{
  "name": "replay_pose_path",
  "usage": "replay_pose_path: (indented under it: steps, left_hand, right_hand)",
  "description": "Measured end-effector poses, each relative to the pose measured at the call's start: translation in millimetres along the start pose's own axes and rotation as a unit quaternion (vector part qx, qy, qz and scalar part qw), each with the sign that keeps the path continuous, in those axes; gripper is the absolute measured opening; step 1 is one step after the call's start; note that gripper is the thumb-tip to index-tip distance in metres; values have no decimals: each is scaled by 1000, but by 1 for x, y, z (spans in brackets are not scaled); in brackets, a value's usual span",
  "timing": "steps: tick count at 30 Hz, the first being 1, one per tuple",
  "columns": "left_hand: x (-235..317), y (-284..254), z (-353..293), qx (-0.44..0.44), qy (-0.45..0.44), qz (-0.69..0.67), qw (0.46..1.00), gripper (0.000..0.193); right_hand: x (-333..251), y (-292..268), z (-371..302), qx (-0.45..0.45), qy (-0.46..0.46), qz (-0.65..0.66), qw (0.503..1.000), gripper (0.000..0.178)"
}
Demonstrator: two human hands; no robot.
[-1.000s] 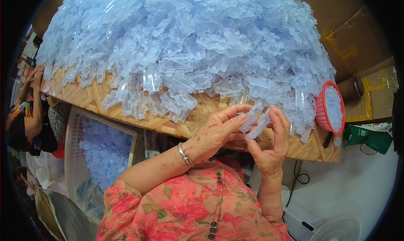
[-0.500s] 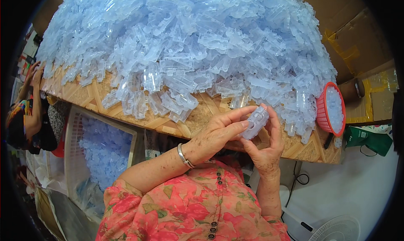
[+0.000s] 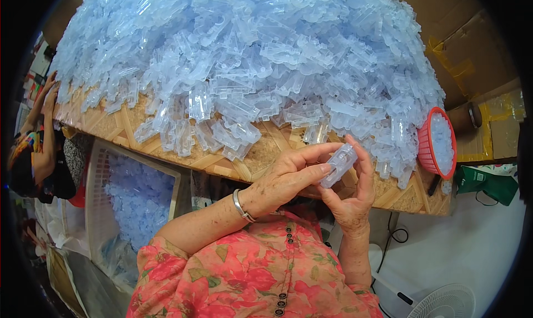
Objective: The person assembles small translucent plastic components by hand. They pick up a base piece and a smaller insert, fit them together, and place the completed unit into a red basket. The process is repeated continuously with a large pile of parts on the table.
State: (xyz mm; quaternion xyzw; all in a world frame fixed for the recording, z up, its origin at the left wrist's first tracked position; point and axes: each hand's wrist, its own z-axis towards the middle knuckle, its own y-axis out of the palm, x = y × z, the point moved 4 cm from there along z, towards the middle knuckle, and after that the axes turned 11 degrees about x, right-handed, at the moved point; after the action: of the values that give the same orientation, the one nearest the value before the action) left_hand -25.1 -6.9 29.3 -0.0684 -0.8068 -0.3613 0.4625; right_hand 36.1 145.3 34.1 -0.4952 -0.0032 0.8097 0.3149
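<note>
Your grip is a two-handed one on a single clear plastic piece (image 3: 338, 164): your left hand (image 3: 286, 179) closes its fingertips on the piece's left end, and your right hand (image 3: 352, 193) curls thumb and fingers around its right side, so both hands are shut on it with no gap showing. The piece sits tilted between them, held up just in front of the near edge of the desk (image 3: 261, 154), a surface covered in woven matting. A metal bangle (image 3: 242, 205) circles your left wrist, and your floral sleeves come in from below. Just beyond the piece, a huge heap of pale blue plastic pieces (image 3: 250, 57) covers the desk, spilling close to its near edge. At the heap's right end a red basket (image 3: 425, 146) holds more of the same pieces. Below the desk edge, left of your left forearm, a white crate (image 3: 102, 207) is filled with blue pieces too. At the far left end of the desk, another person's hand (image 3: 49, 93) rests against its edge. Right of the red basket stand cardboard boxes (image 3: 477, 57).
</note>
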Motion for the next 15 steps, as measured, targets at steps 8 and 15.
replay_pose_path:
  steps: [8,15]
  left_hand:
    - [1,-2,-1,-9,17,-3,1000,48]
    - [4,-1,-1,-22,49,5,999,49]
  right_hand:
    - [1,2,-2,6,-10,8,1000,84]
    - [4,2,-3,4,1,43,999,86]
